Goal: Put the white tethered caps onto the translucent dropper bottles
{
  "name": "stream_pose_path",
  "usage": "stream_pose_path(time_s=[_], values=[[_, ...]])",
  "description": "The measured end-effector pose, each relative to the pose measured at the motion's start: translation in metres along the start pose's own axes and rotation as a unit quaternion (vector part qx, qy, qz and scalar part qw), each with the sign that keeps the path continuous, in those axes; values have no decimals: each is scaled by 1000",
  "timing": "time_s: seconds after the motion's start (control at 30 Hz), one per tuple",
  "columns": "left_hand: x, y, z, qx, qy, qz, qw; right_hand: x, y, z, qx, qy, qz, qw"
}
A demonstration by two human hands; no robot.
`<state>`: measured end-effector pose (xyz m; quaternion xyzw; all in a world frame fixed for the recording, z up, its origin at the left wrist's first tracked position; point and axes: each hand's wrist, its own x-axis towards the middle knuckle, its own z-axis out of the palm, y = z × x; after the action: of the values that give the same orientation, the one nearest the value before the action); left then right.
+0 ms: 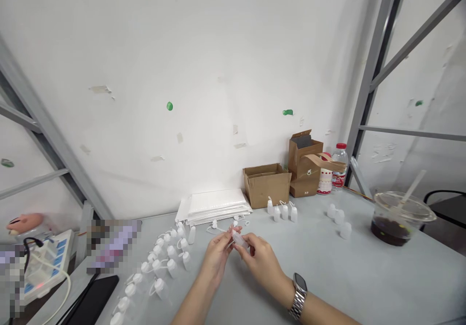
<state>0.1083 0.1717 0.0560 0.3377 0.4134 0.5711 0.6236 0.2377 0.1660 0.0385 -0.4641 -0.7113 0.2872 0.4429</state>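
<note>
In front of me, both hands meet at a small translucent plastic bottle (240,240), tilted between them. My right hand (261,257), with a watch (299,286) on its wrist, pinches the bottle's body between thumb and fingers. My left hand (218,253) is closed at the bottle's upper end; its fingers partly hide the cap and strap there. Just beyond the hands lie white strap caps (214,224). Rows of similar small bottles with white caps (171,266) stand on the table to the left.
White envelopes (214,203) are stacked at the back beside a cardboard box (267,189). Several capped bottles (285,212) stand before the box. A paper bag (304,170), uncapped bottles (339,217) and a drink bowl (395,223) are right; a phone (92,298) and power strip (54,262) left.
</note>
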Motion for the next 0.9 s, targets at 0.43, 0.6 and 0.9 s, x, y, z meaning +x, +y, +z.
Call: stream_pose_path(time_s=[0.43, 0.6, 0.9], values=[[-3, 5, 0, -91, -78, -67, 990, 12, -10, -7, 434, -195, 147, 867], [0, 0, -2, -34, -57, -42, 997, 9, -4, -1, 228, -105, 108, 962], [-5, -1, 1, -8, -50, -25, 998, -1, 1, 4, -98, 18, -95, 990]])
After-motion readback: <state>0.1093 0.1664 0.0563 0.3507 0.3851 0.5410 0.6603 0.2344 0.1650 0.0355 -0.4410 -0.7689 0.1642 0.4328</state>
